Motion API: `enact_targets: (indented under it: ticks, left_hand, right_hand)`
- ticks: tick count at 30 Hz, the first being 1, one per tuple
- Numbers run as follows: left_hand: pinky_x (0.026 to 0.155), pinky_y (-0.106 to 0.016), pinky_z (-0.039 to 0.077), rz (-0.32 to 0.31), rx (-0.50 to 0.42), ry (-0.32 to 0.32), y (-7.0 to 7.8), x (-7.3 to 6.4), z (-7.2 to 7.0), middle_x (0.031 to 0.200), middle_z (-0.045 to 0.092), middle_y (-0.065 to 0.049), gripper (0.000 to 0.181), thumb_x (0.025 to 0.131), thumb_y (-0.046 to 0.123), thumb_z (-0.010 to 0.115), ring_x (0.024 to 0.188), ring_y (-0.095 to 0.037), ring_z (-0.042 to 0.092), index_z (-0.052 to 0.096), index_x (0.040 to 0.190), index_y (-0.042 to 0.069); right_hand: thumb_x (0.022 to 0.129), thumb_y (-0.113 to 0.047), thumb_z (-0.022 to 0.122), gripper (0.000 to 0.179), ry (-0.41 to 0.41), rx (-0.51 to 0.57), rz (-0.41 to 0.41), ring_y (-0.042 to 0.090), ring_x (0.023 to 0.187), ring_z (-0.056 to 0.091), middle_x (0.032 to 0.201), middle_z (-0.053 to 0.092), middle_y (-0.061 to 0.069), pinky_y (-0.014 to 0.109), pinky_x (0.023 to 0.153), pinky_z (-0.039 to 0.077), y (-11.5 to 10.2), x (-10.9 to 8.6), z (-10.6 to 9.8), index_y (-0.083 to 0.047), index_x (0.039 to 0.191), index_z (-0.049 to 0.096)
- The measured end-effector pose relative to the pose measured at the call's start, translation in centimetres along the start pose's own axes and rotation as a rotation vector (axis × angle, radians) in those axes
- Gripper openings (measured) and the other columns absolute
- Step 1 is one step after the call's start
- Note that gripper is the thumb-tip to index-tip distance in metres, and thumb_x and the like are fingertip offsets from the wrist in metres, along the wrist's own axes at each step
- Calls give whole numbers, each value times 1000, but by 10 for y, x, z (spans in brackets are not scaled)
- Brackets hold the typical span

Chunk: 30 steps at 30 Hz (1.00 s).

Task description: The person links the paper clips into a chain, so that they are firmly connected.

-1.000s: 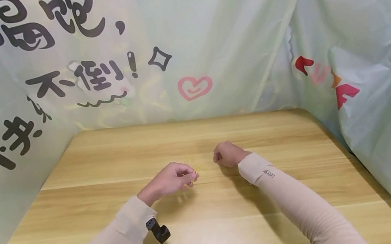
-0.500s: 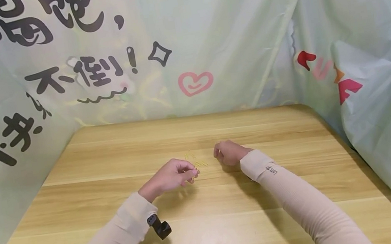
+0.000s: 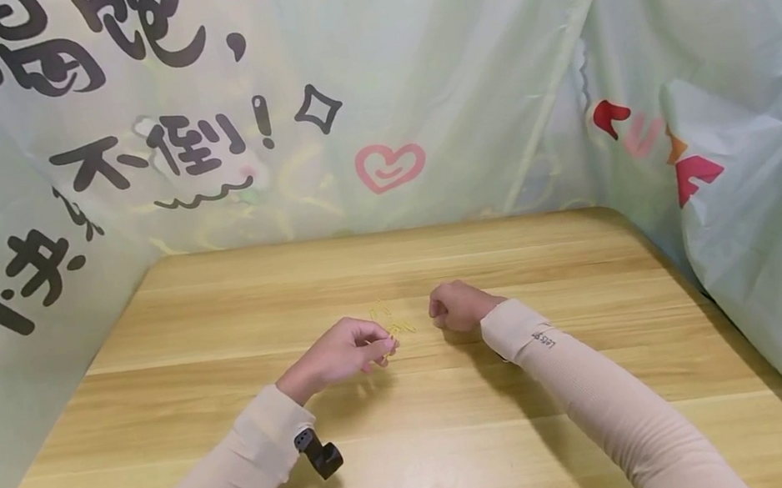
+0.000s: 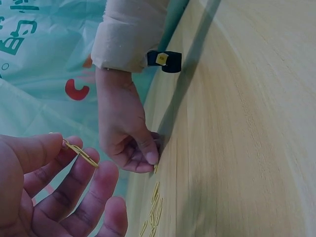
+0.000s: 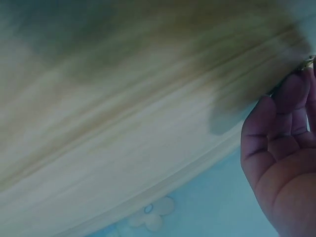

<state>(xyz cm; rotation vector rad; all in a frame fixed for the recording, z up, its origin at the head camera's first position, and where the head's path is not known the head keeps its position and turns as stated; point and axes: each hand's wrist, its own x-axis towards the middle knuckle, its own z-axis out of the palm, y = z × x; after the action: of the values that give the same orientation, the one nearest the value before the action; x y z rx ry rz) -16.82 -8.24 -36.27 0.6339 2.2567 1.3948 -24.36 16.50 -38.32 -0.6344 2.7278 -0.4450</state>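
Observation:
In the left wrist view my left hand (image 4: 61, 192) pinches a yellow paper clip (image 4: 83, 154) between thumb and index finger, above the table. Whether a second clip is linked to it I cannot tell. My right hand (image 3: 463, 306) is lowered to the tabletop, right of the left hand in the head view. Its thumb and fingertips pinch another yellow paper clip (image 4: 156, 168), of which only a short end shows. Between the hands lie several loose yellow paper clips (image 3: 408, 327), also seen as a small scattered row (image 4: 157, 207) in the left wrist view.
The wooden table (image 3: 233, 301) has hanging printed cloth (image 3: 473, 80) at its back and sides. A black wrist camera (image 3: 319, 453) juts from the left sleeve, and another black mount (image 4: 168, 61) is on the right cuff.
The head view has tilted slightly downward. My right hand's fingers, a little spread half a second ago, are drawn together again at the tabletop. My left hand keeps its pinch almost unmoved.

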Motion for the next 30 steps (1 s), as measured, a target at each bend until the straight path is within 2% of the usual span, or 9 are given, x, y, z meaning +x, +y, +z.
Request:
enact_targets:
  ticks: [2,7,17,24,30]
  left_hand:
    - [76,-44,53,-5,6,1,-1,0,0,108,66,-14,21,100,18,56,87,-19,61,70,100,1]
    - [77,-43,53,-6,11,-4,-1,0,0,110,66,-13,21,100,19,56,88,-19,62,70,100,2]
    - [76,-43,53,3,3,11,-1,0,1,107,67,-13,21,99,18,57,87,-20,61,69,98,2]
    - [75,-46,53,-2,0,-3,-5,-4,5,103,66,-15,21,100,17,56,86,-19,61,70,98,1]
    - [75,-45,53,7,6,8,-2,-1,3,107,66,-13,21,100,17,56,88,-20,62,70,100,1]
  right_hand:
    - [92,-8,66,4,1,1,-2,19,87,59,91,63,2,33,79,51,-1,0,1,-6,96,65]
    - [93,-8,66,4,2,-12,-9,18,86,60,89,63,2,32,79,51,-1,1,3,-4,91,65]
    - [92,-2,63,5,9,-38,-10,20,88,59,92,63,4,34,81,51,-2,1,6,-5,96,64]
    - [93,-2,61,8,-38,-25,-6,20,91,59,98,64,5,34,81,51,-4,-1,12,-7,99,63]
    - [93,2,56,13,-2,-7,-26,23,94,61,100,65,8,36,82,51,-3,-6,4,-6,99,65]
